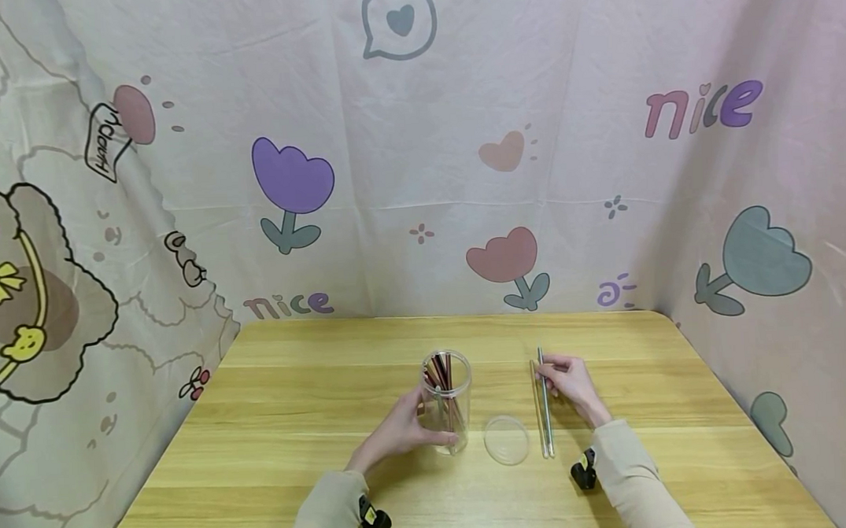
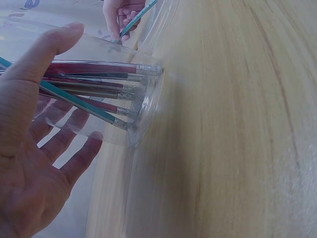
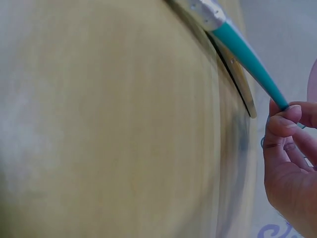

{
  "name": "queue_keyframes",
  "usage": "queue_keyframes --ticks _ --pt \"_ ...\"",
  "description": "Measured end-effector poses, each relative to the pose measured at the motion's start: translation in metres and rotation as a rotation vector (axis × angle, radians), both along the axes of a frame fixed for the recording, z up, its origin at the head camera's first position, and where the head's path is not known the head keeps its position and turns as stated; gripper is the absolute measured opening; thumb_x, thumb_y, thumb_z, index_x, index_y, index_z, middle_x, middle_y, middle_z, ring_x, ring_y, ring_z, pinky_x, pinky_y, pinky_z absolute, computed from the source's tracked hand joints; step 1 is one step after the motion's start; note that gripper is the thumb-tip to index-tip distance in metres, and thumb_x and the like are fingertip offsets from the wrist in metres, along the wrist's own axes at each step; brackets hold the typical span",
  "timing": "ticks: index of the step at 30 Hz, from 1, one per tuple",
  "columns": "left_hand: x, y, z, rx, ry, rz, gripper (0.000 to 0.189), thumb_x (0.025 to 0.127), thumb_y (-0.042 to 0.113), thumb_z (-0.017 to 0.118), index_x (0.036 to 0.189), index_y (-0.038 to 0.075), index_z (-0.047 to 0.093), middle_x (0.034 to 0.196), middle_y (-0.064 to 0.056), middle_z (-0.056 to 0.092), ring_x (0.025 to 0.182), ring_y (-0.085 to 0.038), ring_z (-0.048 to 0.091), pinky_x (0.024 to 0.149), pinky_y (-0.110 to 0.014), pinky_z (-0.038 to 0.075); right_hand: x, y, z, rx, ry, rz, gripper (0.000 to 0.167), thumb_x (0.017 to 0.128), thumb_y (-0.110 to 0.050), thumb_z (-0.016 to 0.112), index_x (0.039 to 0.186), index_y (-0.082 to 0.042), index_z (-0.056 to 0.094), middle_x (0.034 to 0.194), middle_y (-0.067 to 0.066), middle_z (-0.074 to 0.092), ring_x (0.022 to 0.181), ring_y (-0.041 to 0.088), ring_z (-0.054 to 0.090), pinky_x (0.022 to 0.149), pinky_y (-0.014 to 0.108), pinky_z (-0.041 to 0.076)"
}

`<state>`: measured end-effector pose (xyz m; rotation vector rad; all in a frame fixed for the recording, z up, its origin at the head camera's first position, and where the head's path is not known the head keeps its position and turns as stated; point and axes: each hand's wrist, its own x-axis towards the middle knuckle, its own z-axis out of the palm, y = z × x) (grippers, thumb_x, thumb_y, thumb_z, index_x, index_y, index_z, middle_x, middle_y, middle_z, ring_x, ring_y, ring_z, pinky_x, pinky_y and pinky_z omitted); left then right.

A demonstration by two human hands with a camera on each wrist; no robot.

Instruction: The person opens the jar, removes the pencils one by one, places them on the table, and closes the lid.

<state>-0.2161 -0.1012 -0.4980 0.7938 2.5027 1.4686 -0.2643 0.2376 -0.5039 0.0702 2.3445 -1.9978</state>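
My left hand grips a clear plastic jar standing upright and uncovered on the table, thumb on one side and fingers round the other. Inside lean several pencils, mostly dark red and brown, plus a teal one; their metal eraser ends point down at the jar's base. To the right, my right hand pinches another teal pencil near its far end between thumb and fingertips. Close along its left side lies a gold-coloured pencil on the table.
A round clear lid lies flat on the wooden table between the jar and the two pencils. Patterned cloth hangs behind the table and along both sides. Each sleeve carries a small black device at the wrist.
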Motion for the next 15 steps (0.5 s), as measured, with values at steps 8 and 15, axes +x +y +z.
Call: queue_keyframes --ticks 8,15 --pt "0.0016 -0.0006 0.0009 0.004 -0.012 0.012 0.086 0.070 0.031 0.092 0.142 0.015 0.049 0.134 -0.013 0.064 0.134 -0.039 0.052 0.113 -0.066 0.042 -0.0009 0.0013 -0.0026 0.017 -0.001 0.017 0.042 0.094 0.004 0.057 0.132 0.020 0.051 0.076 0.001 0.069 0.055 0.002 0.050 0.045 0.013 0.043" --pt "0.0015 -0.0009 0.0010 0.001 -0.012 0.011 0.086 0.070 0.030 0.092 0.143 0.015 0.048 0.137 -0.013 0.063 0.135 -0.040 0.052 0.112 -0.066 0.043 0.0007 0.0023 -0.0039 0.031 -0.035 0.038 0.046 0.094 0.005 0.055 0.137 0.020 0.046 0.076 0.000 0.062 0.054 0.003 0.049 0.045 0.013 0.041"
